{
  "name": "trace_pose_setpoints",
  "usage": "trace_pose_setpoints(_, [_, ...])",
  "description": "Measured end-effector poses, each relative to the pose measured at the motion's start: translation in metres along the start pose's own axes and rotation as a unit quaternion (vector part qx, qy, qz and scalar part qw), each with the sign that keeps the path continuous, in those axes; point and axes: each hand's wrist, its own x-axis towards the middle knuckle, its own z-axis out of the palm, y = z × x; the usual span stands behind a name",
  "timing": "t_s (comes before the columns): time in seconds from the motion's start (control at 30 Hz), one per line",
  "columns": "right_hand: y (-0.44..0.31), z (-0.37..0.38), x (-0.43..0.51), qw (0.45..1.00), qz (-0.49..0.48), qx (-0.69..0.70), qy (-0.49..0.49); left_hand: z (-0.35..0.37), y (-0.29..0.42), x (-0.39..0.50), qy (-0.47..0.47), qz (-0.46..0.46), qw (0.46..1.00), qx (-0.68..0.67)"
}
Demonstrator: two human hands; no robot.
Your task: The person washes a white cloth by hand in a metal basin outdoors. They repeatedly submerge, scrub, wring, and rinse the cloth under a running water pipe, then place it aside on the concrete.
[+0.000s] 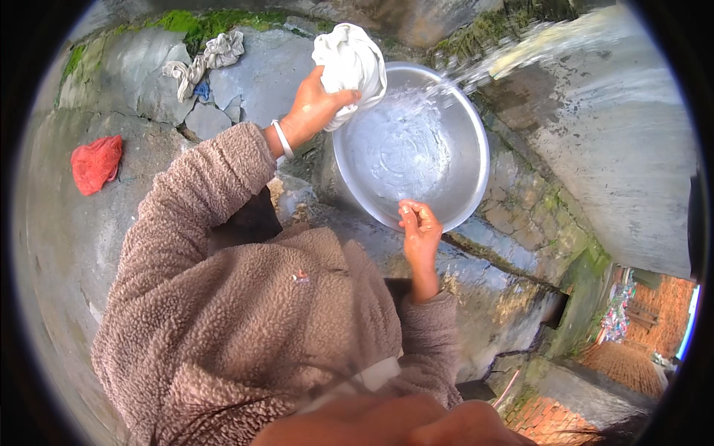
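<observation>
A bunched white cloth is gripped in my left hand, up beside the left rim of a round metal basin. Water lies in the basin, its surface rippling where a stream pours in over the upper right rim. My right hand is at the basin's near rim with its fingers curled in; whether it pinches the rim or anything small cannot be told. A white band circles my left wrist.
Twisted pale cloths lie on the stone slabs at upper left, by a small blue piece. A red mesh bag rests on the concrete at far left. A concrete wall stands at right, beside mossy, cracked stone.
</observation>
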Motion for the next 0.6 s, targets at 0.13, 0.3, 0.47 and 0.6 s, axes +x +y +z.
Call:
trace_pose_setpoints(0.13, [0.000,0.000,0.001,1.000,0.001,-0.009,-0.001,0.000,-0.002,0.001,-0.007,-0.004,1.000,-0.014])
trace_pose_setpoints(0.3, [0.001,0.004,0.002,1.000,-0.014,-0.005,0.005,0.000,0.000,0.001,-0.011,-0.003,1.000,-0.006])
trace_pose_setpoints(0.47, [-0.016,0.009,0.000,0.948,-0.146,-0.269,-0.083,-0.001,-0.003,0.001,-0.005,-0.006,1.000,-0.010])
trace_pose_setpoints(0.6, [-0.007,0.010,0.001,0.835,-0.181,-0.500,-0.141,-0.001,0.000,0.002,-0.010,-0.002,1.000,-0.007])
